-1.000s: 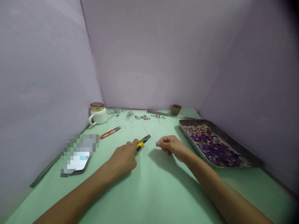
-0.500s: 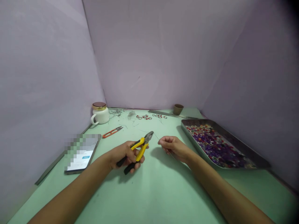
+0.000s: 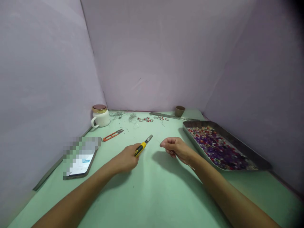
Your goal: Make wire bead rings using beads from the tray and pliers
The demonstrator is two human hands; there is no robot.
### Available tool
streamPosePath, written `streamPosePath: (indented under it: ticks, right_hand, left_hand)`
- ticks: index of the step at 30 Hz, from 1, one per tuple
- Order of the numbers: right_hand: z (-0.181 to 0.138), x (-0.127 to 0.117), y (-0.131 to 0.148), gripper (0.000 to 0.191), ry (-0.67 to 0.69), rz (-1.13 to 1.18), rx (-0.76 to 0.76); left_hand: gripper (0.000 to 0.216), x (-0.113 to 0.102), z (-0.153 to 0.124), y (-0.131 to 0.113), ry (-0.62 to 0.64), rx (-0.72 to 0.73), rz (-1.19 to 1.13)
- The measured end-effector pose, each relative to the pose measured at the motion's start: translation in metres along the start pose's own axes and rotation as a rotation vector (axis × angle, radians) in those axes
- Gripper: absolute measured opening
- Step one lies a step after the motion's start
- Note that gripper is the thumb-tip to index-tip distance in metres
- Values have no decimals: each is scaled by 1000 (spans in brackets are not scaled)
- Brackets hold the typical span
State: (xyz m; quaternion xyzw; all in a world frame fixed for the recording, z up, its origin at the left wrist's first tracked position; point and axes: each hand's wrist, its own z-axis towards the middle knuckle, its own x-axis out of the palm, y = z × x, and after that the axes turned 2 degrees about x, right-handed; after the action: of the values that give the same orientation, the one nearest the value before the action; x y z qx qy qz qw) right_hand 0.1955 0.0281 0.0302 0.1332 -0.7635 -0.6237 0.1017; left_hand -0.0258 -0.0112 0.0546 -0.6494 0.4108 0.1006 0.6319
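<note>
My left hand (image 3: pixel 127 159) is closed around a pair of combination pliers (image 3: pixel 140 149) with yellow and black handles. The pliers are turned edge-on, their metal jaws pointing away to the upper right, apart from my other hand. To the right, my right hand (image 3: pixel 177 148) pinches a thin wire (image 3: pixel 191 166) between thumb and fingers. Part of that wire runs back along the wrist; its front end is very faint beyond the fingertips. Both hands are above the green tabletop (image 3: pixel 152 196).
Left: phone (image 3: pixel 82 163), orange thread snips (image 3: pixel 111 136) and white lidded mug (image 3: pixel 102 118). Back: wire scraps (image 3: pixel 133 117), red-and-clear beaded pieces (image 3: pixel 145 119), long thin rods (image 3: pixel 163 116) and a brown cup (image 3: pixel 180 111). Right: metal tray (image 3: pixel 258 160) with many coloured beads (image 3: pixel 218 150).
My left hand has rolled over, turning the pliers from a flat view with handles spread to an edge-on view. The right hand has stayed nearly in place, still pinching the wire.
</note>
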Motion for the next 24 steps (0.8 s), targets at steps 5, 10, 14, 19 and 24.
streamPosePath:
  ticks: [5,10,14,19,24]
  right_hand:
    - [-3,6,2,20,-27,-11,58]
    - [0,3,-7,22,6,58,61]
    - [4,-1,-14,26,22,107,53]
    - [4,2,-17,26,9,126,20]
    - [6,5,-18,24,-76,173,19]
  left_hand:
    - [63,16,1,1,-225,-21,695]
    - [54,12,2,1,-180,-8,393]
    - [45,0,0,0,219,-12,-437]
    - [62,-7,-10,-10,598,125,-1000]
    - [53,-7,-10,-9,346,76,-840]
